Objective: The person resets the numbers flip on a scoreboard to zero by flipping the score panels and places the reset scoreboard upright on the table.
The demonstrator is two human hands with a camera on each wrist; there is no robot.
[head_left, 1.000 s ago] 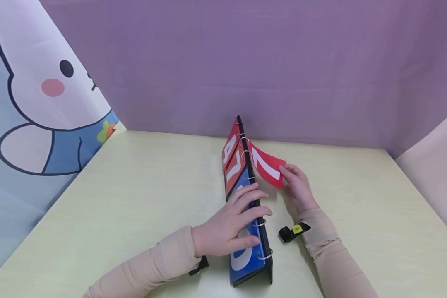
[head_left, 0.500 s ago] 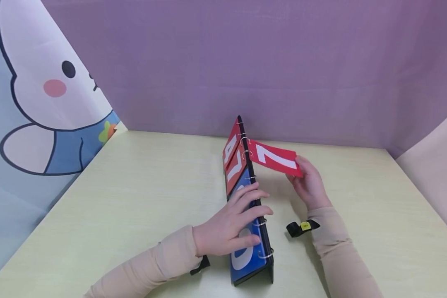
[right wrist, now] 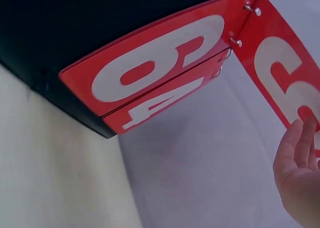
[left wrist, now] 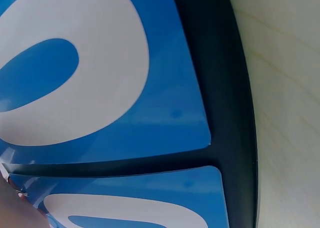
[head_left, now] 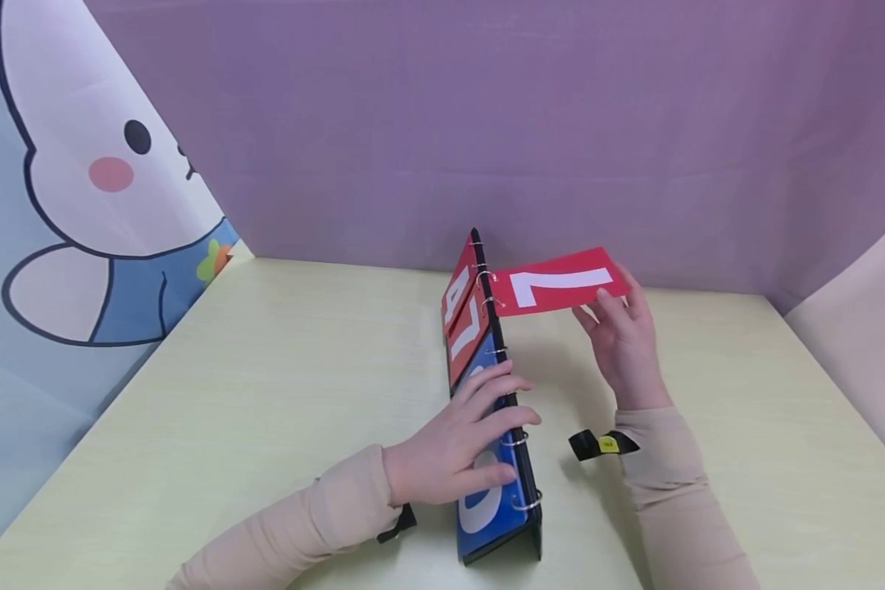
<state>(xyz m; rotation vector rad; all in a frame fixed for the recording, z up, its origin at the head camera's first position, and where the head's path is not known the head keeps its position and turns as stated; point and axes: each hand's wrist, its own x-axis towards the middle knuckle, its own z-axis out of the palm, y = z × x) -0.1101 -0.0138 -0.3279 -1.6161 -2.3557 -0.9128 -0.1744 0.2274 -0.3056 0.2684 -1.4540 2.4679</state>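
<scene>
A black flip scoreboard [head_left: 527, 467] stands like a tent, with ring-bound red and blue number cards. My left hand [head_left: 446, 447] rests across its blue cards [head_left: 479, 512], fingers spread over the spine. In the left wrist view, blue cards [left wrist: 175, 107] with white numerals fill much of the picture. My right hand [head_left: 627, 348] pinches the outer end of a red card [head_left: 560, 283] marked with a white 7, raised to the spine's right. The right wrist view shows that card's other face [right wrist: 285, 62], fingers [right wrist: 290, 143] at its end, beside hanging red cards marked 6 [right wrist: 160, 62] and 4.
The scoreboard stands on a pale wood-look table [head_left: 302, 352]. A purple cloth [head_left: 442, 123] hangs behind it, and a cartoon-printed cloth [head_left: 59, 188] is at the left. Black straps [head_left: 605, 444] hang at both wrists.
My right hand has moved rightward and up, swinging the red 7 card from drooping below the spine to roughly level, tilted slightly upward. My left hand has stayed in place.
</scene>
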